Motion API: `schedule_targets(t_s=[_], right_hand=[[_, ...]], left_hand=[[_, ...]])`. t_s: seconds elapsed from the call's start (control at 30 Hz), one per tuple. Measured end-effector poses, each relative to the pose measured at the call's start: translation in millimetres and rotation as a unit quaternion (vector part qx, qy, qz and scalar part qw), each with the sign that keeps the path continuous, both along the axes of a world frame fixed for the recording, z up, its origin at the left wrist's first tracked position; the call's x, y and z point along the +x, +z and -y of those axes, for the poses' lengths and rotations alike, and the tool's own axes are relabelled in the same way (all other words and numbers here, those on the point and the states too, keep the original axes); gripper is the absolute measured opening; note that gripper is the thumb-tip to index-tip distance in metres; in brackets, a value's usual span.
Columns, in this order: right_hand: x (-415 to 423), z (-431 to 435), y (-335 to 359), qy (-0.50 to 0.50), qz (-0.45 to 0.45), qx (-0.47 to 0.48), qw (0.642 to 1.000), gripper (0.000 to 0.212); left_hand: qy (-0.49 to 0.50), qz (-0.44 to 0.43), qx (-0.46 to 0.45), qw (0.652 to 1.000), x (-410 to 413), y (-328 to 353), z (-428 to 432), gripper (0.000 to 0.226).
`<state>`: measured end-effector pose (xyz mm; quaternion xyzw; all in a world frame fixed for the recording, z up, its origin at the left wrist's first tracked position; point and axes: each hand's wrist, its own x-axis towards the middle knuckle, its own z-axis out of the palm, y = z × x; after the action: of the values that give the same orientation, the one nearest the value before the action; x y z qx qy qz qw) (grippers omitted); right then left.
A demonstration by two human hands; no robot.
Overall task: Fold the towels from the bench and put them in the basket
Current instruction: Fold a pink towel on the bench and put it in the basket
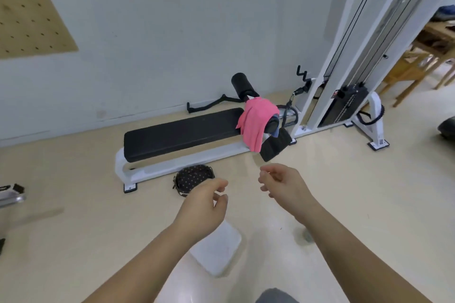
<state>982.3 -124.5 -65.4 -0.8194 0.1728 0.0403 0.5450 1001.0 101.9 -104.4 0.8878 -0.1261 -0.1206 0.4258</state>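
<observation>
A black padded bench on a white frame stands along the wall. A pink towel is draped over its right end, with a bit of blue cloth peeking out beneath and a black towel hanging below. A dark dotted basket sits on the floor in front of the bench. My left hand hovers just right of the basket, fingers loosely curled and holding nothing. My right hand floats below the black towel, fingers apart and holding nothing.
A white cable machine with a weight stack rises right of the bench. A white flat pad lies on the beige floor near my feet. Wooden furniture stands at far right; a metal object at left edge.
</observation>
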Motion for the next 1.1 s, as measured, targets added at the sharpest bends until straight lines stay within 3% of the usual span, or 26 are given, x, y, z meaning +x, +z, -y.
schedule_targets(t_s=[0.2,0.43,0.6,0.83,0.93,1.1], right_hand=[[157.4,48.7,-34.1,-0.028,-0.003,0.027,0.999,0.015],[387.9,87.1,-92.2,0.068,-0.045,-0.009,0.997,0.017],[497.9,70.5,-123.7,0.107,-0.053,-0.052,0.992,0.025],[604.7,30.9,-329.0,0.111,-0.044,-0.059,0.991,0.014],[633.1,29.0,-423.4,0.107,-0.012,-0.089,0.99,0.019],[663.0,53.5,-508.0,0.086,0.066,-0.176,0.978,0.028]], left_hand=[[-0.021,-0.024,-0.005,0.999,165.5,-24.1,54.1,0.027],[0.044,-0.054,0.003,0.998,347.5,-65.8,90.9,0.026],[0.067,-0.074,-0.007,0.995,446.2,-103.4,85.6,0.032],[0.046,-0.052,-0.022,0.997,574.0,-277.3,73.9,0.032],[0.031,-0.04,-0.023,0.998,607.9,-368.4,78.4,0.033],[0.002,-0.013,-0.063,0.998,642.3,-469.0,107.2,0.031]])
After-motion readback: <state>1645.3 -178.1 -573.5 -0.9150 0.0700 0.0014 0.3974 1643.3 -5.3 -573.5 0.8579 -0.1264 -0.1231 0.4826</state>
